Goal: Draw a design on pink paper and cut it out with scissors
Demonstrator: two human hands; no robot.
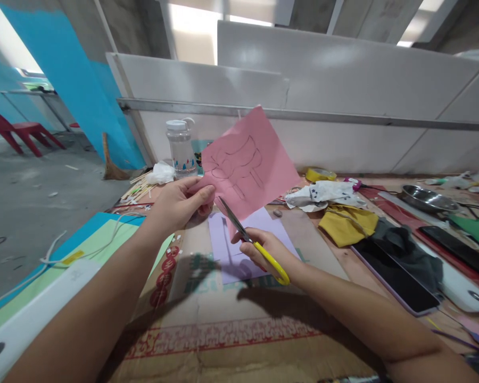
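Observation:
My left hand pinches the lower left corner of a pink sheet of paper, which is raised and tilted above the table. A pencil outline, bird-like with two legs, is drawn on it. In my right hand is a pair of scissors with yellow handles. Their blades point up and left, at the paper's lower edge near my left fingers; part of the paper hangs beside them. Beneath lies a sheet of purple paper on a flattened cardboard piece.
A water bottle stands at the back near thin wooden sticks. Rightward lie yellow tape, a yellow cloth, a phone and a metal bowl. Green paper and a white cable lie left.

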